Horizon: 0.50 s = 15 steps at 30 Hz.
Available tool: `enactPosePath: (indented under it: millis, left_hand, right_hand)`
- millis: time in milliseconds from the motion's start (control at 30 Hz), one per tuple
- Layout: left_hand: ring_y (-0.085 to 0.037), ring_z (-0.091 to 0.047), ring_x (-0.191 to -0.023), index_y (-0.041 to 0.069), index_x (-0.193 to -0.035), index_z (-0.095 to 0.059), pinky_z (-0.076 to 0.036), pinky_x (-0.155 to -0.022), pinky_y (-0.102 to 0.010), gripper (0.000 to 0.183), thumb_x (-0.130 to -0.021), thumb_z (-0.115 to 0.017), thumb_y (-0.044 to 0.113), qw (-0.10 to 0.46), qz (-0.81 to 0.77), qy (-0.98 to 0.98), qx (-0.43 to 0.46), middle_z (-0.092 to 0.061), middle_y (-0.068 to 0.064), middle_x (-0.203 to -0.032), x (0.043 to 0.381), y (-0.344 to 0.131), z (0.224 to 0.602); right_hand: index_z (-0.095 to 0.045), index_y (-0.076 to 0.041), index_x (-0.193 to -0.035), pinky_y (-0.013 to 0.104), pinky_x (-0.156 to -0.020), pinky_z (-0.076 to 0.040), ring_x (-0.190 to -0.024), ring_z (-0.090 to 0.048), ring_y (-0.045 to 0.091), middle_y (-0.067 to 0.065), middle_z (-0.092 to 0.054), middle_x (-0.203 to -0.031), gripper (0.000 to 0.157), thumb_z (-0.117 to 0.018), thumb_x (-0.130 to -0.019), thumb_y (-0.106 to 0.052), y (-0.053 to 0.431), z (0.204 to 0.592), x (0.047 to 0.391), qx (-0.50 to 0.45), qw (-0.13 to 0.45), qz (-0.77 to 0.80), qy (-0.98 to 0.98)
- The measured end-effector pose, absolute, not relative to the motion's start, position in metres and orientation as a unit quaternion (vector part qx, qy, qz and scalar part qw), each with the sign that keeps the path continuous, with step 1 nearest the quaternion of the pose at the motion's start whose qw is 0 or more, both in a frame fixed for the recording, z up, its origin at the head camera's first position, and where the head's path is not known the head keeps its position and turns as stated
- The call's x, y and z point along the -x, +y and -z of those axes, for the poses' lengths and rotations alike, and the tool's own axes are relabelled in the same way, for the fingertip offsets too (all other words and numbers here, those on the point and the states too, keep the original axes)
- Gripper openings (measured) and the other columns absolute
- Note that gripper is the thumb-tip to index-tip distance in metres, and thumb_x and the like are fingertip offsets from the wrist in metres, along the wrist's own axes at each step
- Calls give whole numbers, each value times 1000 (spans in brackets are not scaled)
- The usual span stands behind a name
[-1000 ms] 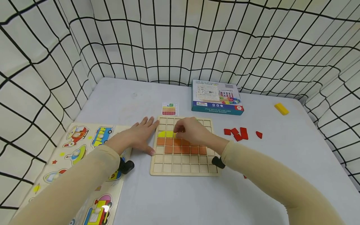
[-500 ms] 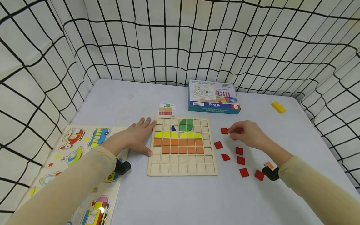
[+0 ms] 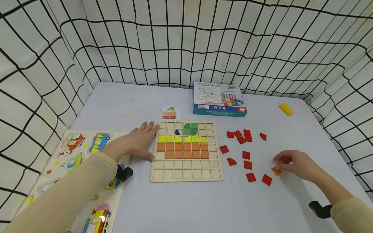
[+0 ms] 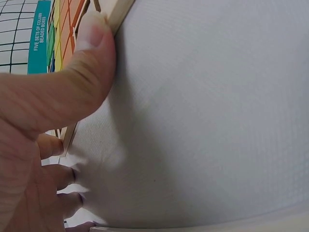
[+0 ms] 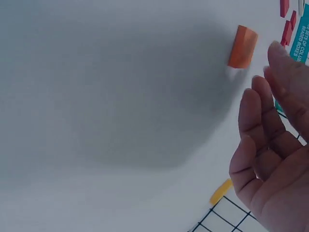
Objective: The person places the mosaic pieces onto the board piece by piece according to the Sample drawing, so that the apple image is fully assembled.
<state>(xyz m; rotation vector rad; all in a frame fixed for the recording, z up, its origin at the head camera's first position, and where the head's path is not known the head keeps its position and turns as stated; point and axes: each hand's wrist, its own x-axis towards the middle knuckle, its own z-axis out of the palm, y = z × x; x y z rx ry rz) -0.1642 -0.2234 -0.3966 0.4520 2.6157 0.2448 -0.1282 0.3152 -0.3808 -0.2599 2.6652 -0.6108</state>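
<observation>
My left hand (image 3: pixel 135 142) lies flat at the left edge of the wooden grid board (image 3: pixel 186 174), its fingers spread and straight. The thumb (image 4: pixel 91 53) rests against the board's side in the left wrist view. Yellow, orange, green and dark blue pieces sit in the board's cells; the lower rows show bare wood. On the right, my right hand (image 3: pixel 297 163) hovers with loosely bent fingers just by an orange tile (image 3: pixel 276 171). In the right wrist view this orange tile (image 5: pixel 242 47) lies a little beyond the fingertips, and nothing is between the fingers.
Several red tiles (image 3: pixel 247 165) lie scattered right of the board. Behind it are a pattern card (image 3: pixel 170 113) and a flat box (image 3: pixel 220 98). A yellow block (image 3: pixel 286 109) lies far right. At the left sits a picture puzzle board (image 3: pixel 73 161). Black netting surrounds the table.
My right hand has moved from over the board's yellow row, past the red tiles, to beside the orange tile at the right. My left hand stays at the board's edge.
</observation>
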Motion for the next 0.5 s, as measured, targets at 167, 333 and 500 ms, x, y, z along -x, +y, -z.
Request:
enactPosePath:
  millis: [167, 333, 500]
  left_hand:
    - [-52, -3, -156, -2, -163, -12, -16, -122, -70, 125, -76, -87, 50, 233, -92, 953, -169, -6, -29, -169, 164, -224, 395]
    - [-52, -4, -156, -2, -163, -13, -16, -122, -71, 125, -77, -87, 49, 231, -95, 953, -170, -6, -30, -169, 163, -225, 395]
    - [-52, -3, -156, -2, -162, -13, -16, -122, -71, 125, -76, -87, 49, 232, -97, 953, -170, -6, -29, -169, 163, -224, 395]
  right_hand:
    - [-73, -10, -113, 18, -69, -53, -86, -55, 2, 3, -69, -107, 27, -80, -87, -11, 326, 392, 119, 119, 200, 229, 945]
    - [-72, -12, -109, 18, -69, -54, -86, -56, 3, 1, -69, -104, 25, -80, -86, -9, 327, 398, 118, 130, 179, 225, 949]
    - [-67, -13, -101, 18, -67, -51, -82, -55, 4, -4, -66, -93, 22, -82, -85, -10, 326, 400, 117, 125, 158, 217, 955]
